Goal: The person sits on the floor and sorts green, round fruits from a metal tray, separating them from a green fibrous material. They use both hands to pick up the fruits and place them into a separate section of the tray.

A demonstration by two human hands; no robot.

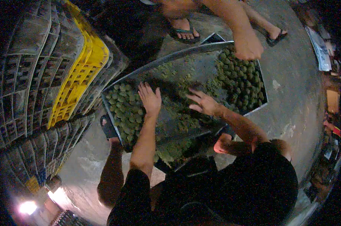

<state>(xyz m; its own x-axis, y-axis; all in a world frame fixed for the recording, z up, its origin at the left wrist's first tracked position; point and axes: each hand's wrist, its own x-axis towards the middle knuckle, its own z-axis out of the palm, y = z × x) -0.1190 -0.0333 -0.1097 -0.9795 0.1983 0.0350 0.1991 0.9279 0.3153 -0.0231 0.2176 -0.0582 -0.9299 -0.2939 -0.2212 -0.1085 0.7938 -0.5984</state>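
A wide metal-rimmed tray [265, 105] lies before me, with small round green balls in rows at both ends. Flat over the tray's left part, my left hand [151, 99] holds nothing; its thumb stands apart from the fingers. Beside it are the left-end green balls [121, 106]. My right hand [205, 104] hovers over or rests on the middle with fingers spread, nearer the right-end green balls [242, 82]. Loose green crumbly material [184, 84] is scattered between the hands. Whether either palm touches it, I cannot tell.
Opposite me, another person's hand [248, 46] is at the tray's far right corner, and a sandalled foot [186, 31] stands behind the rim. Stacked plastic crates [31, 70], one yellow crate [80, 70] among them, rise at left. More green material [173, 151] lies below the near edge.
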